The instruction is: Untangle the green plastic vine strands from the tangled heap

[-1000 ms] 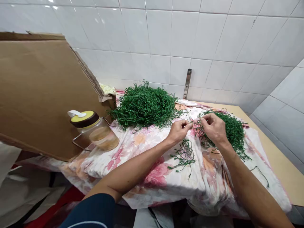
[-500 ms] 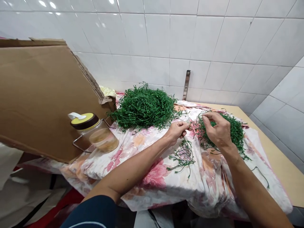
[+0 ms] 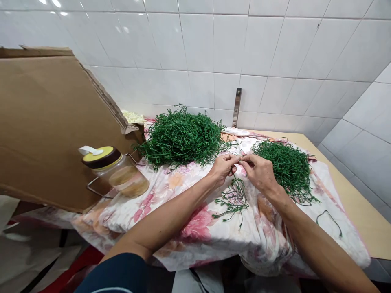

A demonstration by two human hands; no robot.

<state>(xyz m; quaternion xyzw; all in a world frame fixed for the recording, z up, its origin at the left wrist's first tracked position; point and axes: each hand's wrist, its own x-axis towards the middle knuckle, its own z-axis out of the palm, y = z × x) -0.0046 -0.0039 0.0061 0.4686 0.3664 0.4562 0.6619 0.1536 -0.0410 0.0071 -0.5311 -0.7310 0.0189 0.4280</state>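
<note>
My left hand (image 3: 224, 167) is closed in a pinch over the floral cloth, with a thin green string (image 3: 240, 154) at its fingertips. Right against it, my right hand (image 3: 259, 171) pinches at the same spot, fingertips almost touching the left ones. Below the hands lies a small loose bunch of green strings (image 3: 234, 199) with knot-like ends. A large heap of green strings (image 3: 183, 138) rises behind and left of my left hand. To the right of my right hand spreads a second, flatter pile of green strings (image 3: 287, 167).
A floral cloth (image 3: 171, 207) covers most of the wooden table (image 3: 360, 211). At left, a jar with a yellow lid (image 3: 119, 175) leans beside a tall cardboard box (image 3: 51, 130). A single string (image 3: 331, 219) lies at right. A metal strip (image 3: 237, 106) stands against the tiled wall.
My right hand has moved left from the right-hand pile to my left hand, its fingers closing into a pinch. The left hand has stayed nearly in place. The view has shifted slightly.
</note>
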